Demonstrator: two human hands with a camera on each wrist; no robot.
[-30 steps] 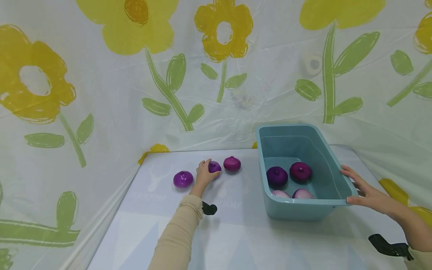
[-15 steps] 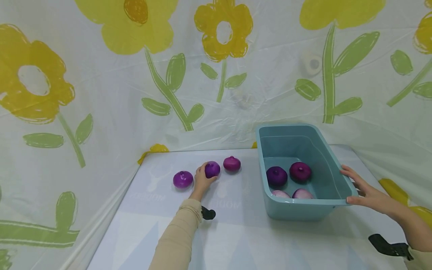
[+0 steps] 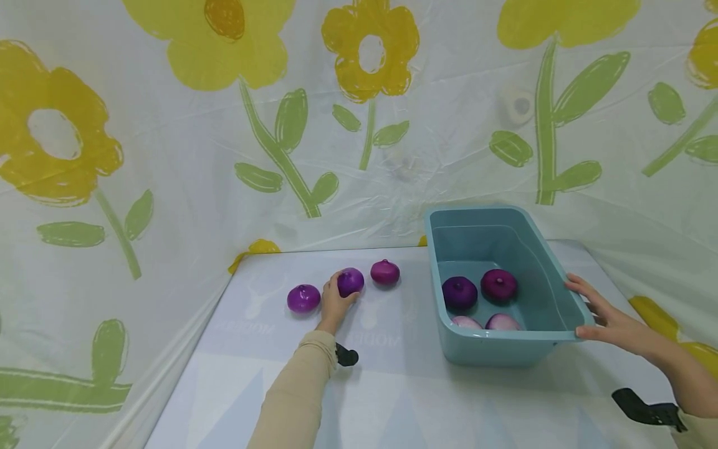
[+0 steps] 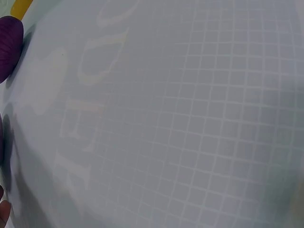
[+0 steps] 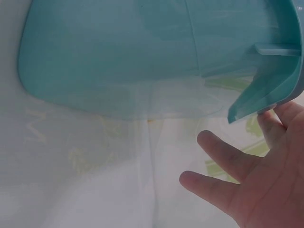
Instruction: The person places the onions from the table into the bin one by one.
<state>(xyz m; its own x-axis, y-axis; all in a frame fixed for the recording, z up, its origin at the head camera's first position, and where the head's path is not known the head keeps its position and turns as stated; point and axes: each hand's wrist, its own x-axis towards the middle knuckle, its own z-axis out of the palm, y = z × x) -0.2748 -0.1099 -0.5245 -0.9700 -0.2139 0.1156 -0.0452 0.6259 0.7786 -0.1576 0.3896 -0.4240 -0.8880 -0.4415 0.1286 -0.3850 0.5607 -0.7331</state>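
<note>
Onion (image 3: 351,281) in the middle of the row, and the left hand (image 3: 334,307) has thumb and fingers curled round it, a glossy onion (image 3: 303,299) on one side, a pinker onion (image 3: 385,273) on the other, both on the white surface (image 3: 387,355)! Over in the blue bin (image 3: 493,350) lie four more onions (image 3: 499,285), while the right hand (image 3: 611,322) touches the bin's near right corner, fingers loosely spread.

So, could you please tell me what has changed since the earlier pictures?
The left hand has drawn back slightly, baring more of the glossy, round purple onion it touches; that onion has edged left. The right hand, blue plastic bin and other onions stayed put.
</note>
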